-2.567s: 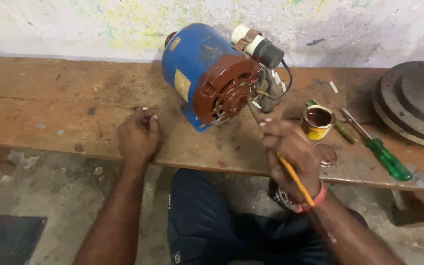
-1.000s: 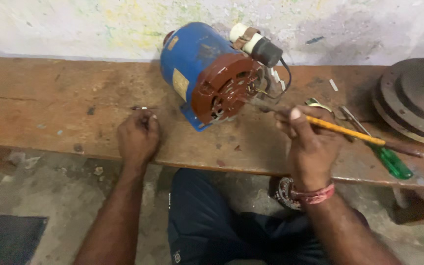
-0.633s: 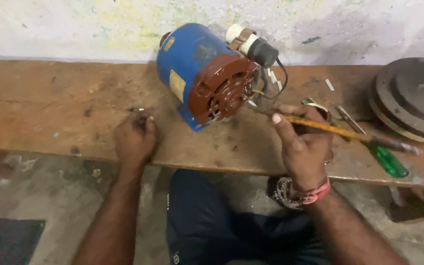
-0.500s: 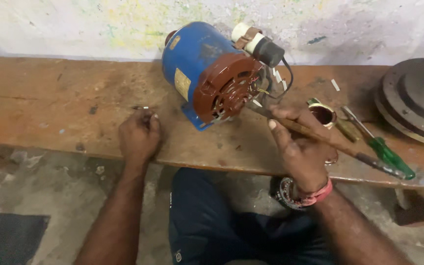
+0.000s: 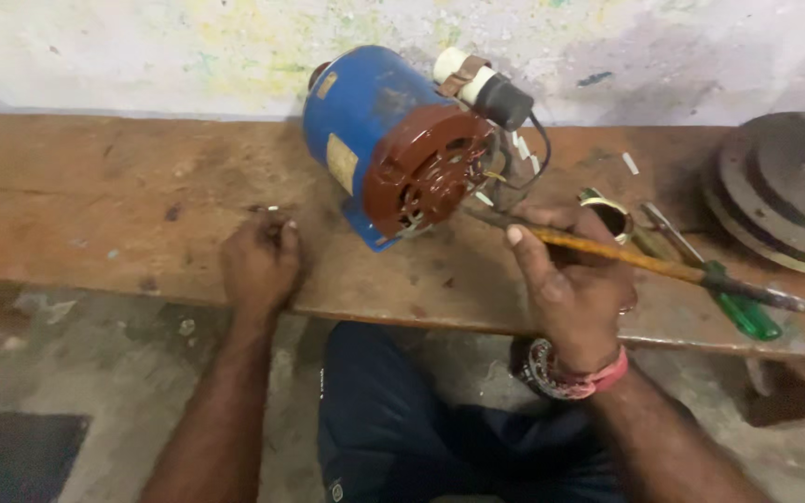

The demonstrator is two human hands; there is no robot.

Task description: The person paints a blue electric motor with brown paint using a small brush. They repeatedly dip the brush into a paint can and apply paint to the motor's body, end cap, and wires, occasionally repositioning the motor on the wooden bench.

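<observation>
Electric motor (image 5: 393,149), lying tilted on the wooden worktop (image 5: 95,196), close to the paint-flecked wall.

Left of the motor: left hand (image 5: 258,265), curled shut with knuckles down on the worktop, fingertips pressed together over something small, too tiny to make out.

Motor itself: blue drum body with a pale label patch, reddish-brown slotted end cover facing the camera, a white-and-black cylindrical capacitor (image 5: 486,84) strapped on top, thin wires looping out beside the cover.

Just right of the motor: right hand (image 5: 570,284), closed around a long yellow-shafted tool (image 5: 663,268), thumb laid along the shaft, tip reaching the wires at the cover's edge.

Probably mid-step, working the tip in at the wiring end. Next move likely calling for a motor held steady and a tip kept off the thin wires.

Further right of the motor: small open tin (image 5: 612,212), green-handled screwdriver (image 5: 747,312), then stacked dark metal discs (image 5: 794,186).
</observation>
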